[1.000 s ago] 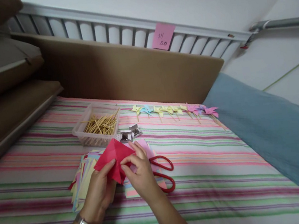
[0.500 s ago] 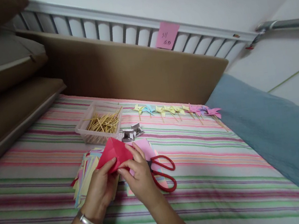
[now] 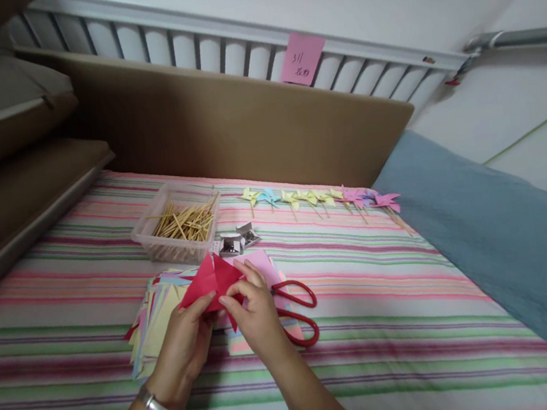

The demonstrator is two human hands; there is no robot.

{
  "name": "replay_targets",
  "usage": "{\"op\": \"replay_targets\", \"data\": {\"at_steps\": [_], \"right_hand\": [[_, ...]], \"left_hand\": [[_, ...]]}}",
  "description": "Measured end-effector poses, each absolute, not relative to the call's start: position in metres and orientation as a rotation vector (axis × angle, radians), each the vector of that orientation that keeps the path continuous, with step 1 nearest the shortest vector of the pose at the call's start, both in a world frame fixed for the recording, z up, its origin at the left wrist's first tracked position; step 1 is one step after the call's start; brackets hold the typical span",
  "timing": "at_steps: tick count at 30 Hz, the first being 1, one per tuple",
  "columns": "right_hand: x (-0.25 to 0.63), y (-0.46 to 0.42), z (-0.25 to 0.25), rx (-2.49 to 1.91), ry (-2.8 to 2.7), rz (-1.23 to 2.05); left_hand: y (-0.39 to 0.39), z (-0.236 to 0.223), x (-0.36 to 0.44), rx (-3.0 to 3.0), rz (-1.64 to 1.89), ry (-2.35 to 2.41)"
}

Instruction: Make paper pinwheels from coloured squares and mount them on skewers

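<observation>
A red paper square (image 3: 208, 278), cut in from its corners, is held up between my two hands. My left hand (image 3: 192, 326), with a silver bracelet at the wrist, pinches its lower left part with the thumb on top. The fingers of my right hand (image 3: 252, 305) are closed on the right side, thumb and forefinger near the middle of the paper. A red flap hangs below between the hands. Red-handled scissors (image 3: 301, 319) lie under and beside my right hand, on a pile of pastel paper (image 3: 264, 263). Left of it spreads a stack of coloured paper pieces (image 3: 157, 334).
A clear plastic box (image 3: 143, 234) of wooden sticks (image 3: 182, 223) stands behind the paper. Small open boxes of metal pins (image 3: 232, 244) sit beside it. Several finished paper pinwheels (image 3: 310, 198) line the back, before a cardboard sheet (image 3: 244, 135). Stacked cardboard (image 3: 25, 197) rises at left.
Slits in the red paper have opened, its top now showing split points and a flap hanging below. My right thumb and forefinger have shifted toward its middle. The view has moved slightly.
</observation>
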State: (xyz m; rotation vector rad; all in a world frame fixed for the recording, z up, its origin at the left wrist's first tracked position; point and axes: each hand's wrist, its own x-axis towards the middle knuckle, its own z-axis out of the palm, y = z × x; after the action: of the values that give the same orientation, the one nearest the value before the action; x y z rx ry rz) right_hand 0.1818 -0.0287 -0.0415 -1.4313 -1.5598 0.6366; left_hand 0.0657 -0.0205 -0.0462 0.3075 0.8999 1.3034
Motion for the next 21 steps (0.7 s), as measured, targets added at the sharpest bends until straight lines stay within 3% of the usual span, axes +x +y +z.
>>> {"op": "replay_targets", "data": {"at_steps": [21], "right_hand": [[0.1788,-0.0263,-0.0415,-1.526,-1.486,0.672]], "left_hand": [[-0.0224,-0.0472,0.0684,0.321,1.340,0.895]]}}
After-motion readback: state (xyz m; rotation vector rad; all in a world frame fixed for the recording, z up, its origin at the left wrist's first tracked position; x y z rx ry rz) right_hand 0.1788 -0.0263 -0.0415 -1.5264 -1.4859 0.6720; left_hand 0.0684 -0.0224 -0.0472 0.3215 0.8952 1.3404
